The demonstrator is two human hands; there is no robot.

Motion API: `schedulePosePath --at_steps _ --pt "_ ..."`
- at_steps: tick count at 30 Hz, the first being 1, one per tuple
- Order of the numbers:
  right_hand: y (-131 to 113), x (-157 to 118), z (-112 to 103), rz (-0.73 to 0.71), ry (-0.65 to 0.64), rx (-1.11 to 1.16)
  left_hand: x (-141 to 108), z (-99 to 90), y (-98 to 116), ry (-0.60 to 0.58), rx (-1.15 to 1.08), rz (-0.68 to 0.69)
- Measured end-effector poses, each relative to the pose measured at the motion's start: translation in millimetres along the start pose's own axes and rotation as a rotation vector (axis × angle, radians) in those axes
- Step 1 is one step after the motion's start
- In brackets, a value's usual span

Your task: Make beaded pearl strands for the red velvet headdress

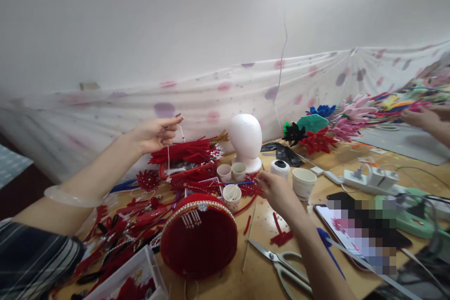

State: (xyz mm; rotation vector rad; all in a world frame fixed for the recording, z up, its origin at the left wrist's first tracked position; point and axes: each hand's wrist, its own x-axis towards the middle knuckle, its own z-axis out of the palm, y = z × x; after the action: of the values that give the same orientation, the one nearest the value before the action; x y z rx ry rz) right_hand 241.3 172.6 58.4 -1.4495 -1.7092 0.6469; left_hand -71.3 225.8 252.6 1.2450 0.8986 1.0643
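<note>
My left hand (pixel 160 132) is raised in front of the draped sheet, its fingers pinched on a thin beaded string (pixel 182 134) that dangles from the fingertips. A pale strand also hangs below this hand, with a small cluster at its end. My right hand (pixel 274 187) is closed low over the table, near the paper cups, thumb and finger together; what they hold, if anything, is too small to tell. Between my arms a dark red velvet headpiece (pixel 198 248) with a pearl-trimmed edge rests on the table. White-handled scissors (pixel 281 262) lie beside my right forearm.
A white foam head (pixel 246 138) stands behind several paper cups and a thread spool (pixel 280 168). Red stems and beaded pieces fill the left side. Fuzzy flowers (pixel 318 138), a power strip (pixel 369 180) and a phone (pixel 341 229) are right. Another person's hand (pixel 420 117) works far right.
</note>
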Motion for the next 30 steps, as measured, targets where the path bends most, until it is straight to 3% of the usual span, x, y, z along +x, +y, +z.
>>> schedulePosePath --at_steps 6,11,15,19,24,27,30 --pt "-31.4 -38.5 -13.2 -0.212 0.009 0.334 -44.0 44.4 -12.9 0.036 0.401 0.033" --pt "-60.7 -73.3 -26.4 -0.388 -0.114 0.55 -87.2 91.0 -38.8 0.014 0.661 0.046" --pt "-71.8 -89.3 -22.9 -0.432 -0.322 0.686 -113.1 119.3 -60.9 -0.135 0.98 0.104" --pt "-71.9 -100.6 -13.9 -0.426 -0.462 0.838 -128.7 135.3 -74.9 -0.215 0.981 0.106" --pt "-69.9 -114.2 -11.2 -0.375 -0.533 0.953 -136.2 141.1 -91.1 -0.261 0.747 0.008" --pt "-66.7 -119.0 -7.9 -0.347 -0.576 1.057 -139.3 140.9 -98.6 -0.233 0.674 -0.005" --pt "-59.7 -118.7 -2.5 -0.362 -0.553 1.087 -146.6 139.7 -95.9 -0.177 0.735 0.055"
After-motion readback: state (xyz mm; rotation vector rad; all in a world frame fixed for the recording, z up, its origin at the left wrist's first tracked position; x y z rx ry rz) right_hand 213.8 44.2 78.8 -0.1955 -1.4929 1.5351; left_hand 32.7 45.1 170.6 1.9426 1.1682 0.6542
